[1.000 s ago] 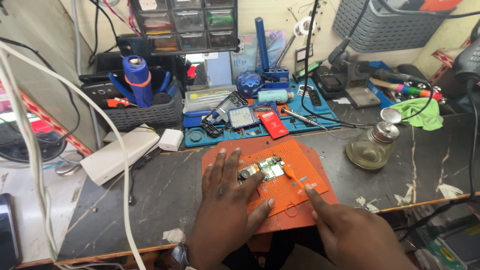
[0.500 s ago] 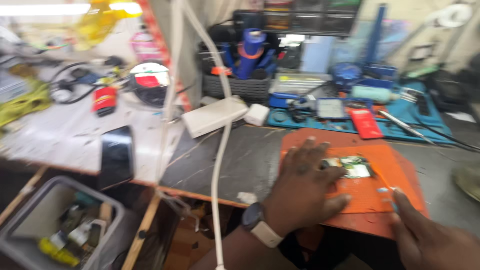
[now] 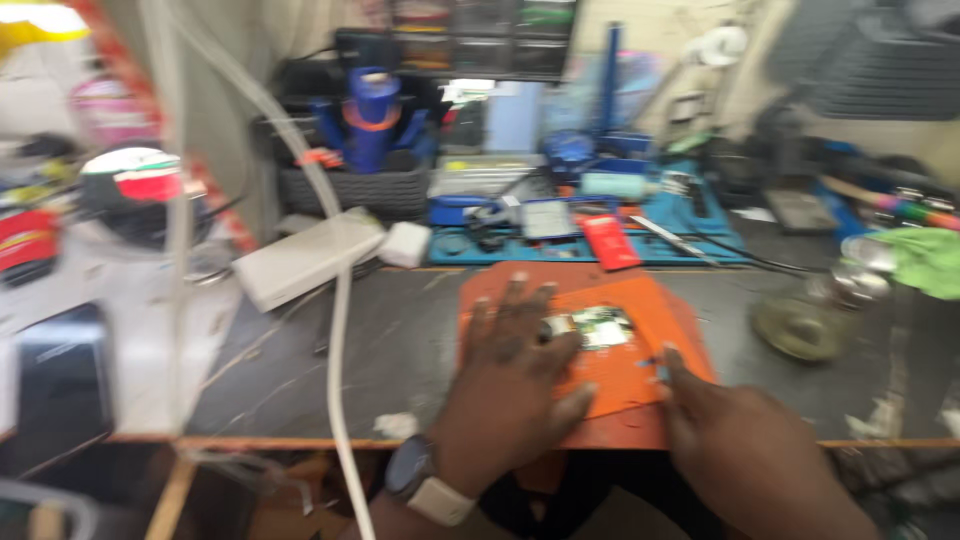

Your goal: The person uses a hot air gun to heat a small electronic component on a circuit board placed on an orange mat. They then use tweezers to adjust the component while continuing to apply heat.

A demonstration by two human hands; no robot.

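Observation:
My left hand (image 3: 512, 372) lies flat with fingers spread on an orange work mat (image 3: 640, 375), its fingertips touching a small green circuit board (image 3: 598, 326). A watch sits on that wrist. My right hand (image 3: 735, 440) rests at the mat's right front edge, its forefinger stretched toward the board and pressing a thin tool or the mat; blur hides which. Neither hand grips anything that I can make out.
A blue tool mat (image 3: 590, 235) with a red card and small tools lies behind the orange mat. A white box (image 3: 305, 258) and white cable (image 3: 340, 330) sit to the left, a dark phone (image 3: 60, 385) far left, a glass bottle (image 3: 815, 318) right.
The view swung left toward the side bench and has come partway back right. Both hands stayed on the orange mat by the circuit board.

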